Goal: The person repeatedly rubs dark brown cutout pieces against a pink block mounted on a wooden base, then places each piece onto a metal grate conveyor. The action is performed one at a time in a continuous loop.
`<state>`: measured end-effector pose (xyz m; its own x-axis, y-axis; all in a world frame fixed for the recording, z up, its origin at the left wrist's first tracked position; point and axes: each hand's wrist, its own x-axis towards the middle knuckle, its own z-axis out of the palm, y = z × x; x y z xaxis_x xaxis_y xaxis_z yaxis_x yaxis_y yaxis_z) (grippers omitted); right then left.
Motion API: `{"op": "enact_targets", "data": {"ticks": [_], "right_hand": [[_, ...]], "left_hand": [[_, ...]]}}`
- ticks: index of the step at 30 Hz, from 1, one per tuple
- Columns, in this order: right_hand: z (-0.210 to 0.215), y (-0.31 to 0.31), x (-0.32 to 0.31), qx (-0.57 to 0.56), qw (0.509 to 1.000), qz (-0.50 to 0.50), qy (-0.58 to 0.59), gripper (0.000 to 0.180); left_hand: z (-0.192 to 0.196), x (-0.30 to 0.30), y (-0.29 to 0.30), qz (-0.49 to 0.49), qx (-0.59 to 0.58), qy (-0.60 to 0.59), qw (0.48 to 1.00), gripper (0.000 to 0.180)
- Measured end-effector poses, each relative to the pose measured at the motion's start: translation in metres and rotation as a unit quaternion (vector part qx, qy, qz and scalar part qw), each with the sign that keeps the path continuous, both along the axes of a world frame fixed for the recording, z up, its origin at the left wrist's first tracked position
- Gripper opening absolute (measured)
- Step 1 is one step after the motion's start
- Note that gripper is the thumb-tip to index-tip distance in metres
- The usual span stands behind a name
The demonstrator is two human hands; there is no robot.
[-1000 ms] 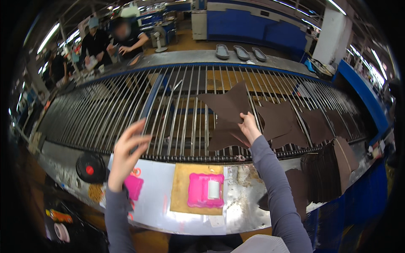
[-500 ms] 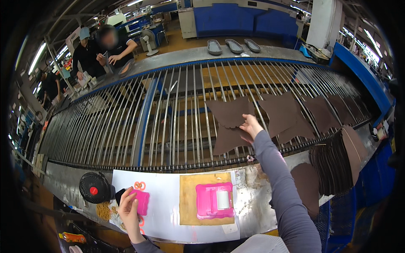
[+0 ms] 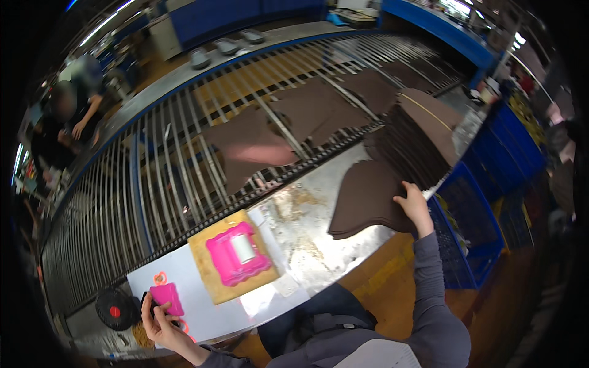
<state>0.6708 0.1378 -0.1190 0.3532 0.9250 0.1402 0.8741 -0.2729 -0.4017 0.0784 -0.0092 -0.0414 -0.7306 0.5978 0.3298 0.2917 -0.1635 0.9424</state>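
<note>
My right hand (image 3: 417, 207) rests at the right edge of a stack of dark brown cut pieces (image 3: 368, 199), thumb and forefinger apart on the top piece. Beside that stack, more brown pieces (image 3: 408, 144) stand packed in a row. My left hand (image 3: 161, 325) is at the lower left, its fingers curled round a small black object (image 3: 147, 302), mostly hidden by them. Next to these fingers lies a pink wavy-edged piece (image 3: 167, 299). A larger pink tray (image 3: 228, 264) with a white roll (image 3: 243, 249) sits on a tan board (image 3: 205, 279).
Beyond the metal table runs a roller conveyor (image 3: 165, 153) carrying several brown pieces (image 3: 319, 110). A black fan (image 3: 115, 308) stands at left. Blue crates (image 3: 457, 245) stand at right. Three grey moulds (image 3: 226, 47) lie on the far ledge; people work at far left.
My right hand has left the brown piece on the conveyor and come back to the stack at the right. The view has swung right. My left hand stays by the pink piece.
</note>
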Motion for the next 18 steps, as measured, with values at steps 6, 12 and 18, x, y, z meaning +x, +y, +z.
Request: {"op": "enact_targets", "data": {"ticks": [6, 12, 18], "right_hand": [[-0.023, -0.042, 0.003, -0.041, 0.993, -0.100, 0.057, 0.045], [-0.038, -0.027, -0.024, 0.043, 0.990, -0.106, -0.081, 0.013], [-0.010, -0.025, -0.019, -0.067, 0.989, -0.127, 0.029, 0.030]], "left_hand": [[0.005, 0.035, 0.018, -0.071, -0.027, 0.068, 0.995, 0.030], [0.023, 0.057, 0.009, -0.112, -0.054, 0.117, 0.985, 0.030], [0.029, 0.054, -0.004, -0.122, -0.068, 0.136, 0.981, 0.030]]}}
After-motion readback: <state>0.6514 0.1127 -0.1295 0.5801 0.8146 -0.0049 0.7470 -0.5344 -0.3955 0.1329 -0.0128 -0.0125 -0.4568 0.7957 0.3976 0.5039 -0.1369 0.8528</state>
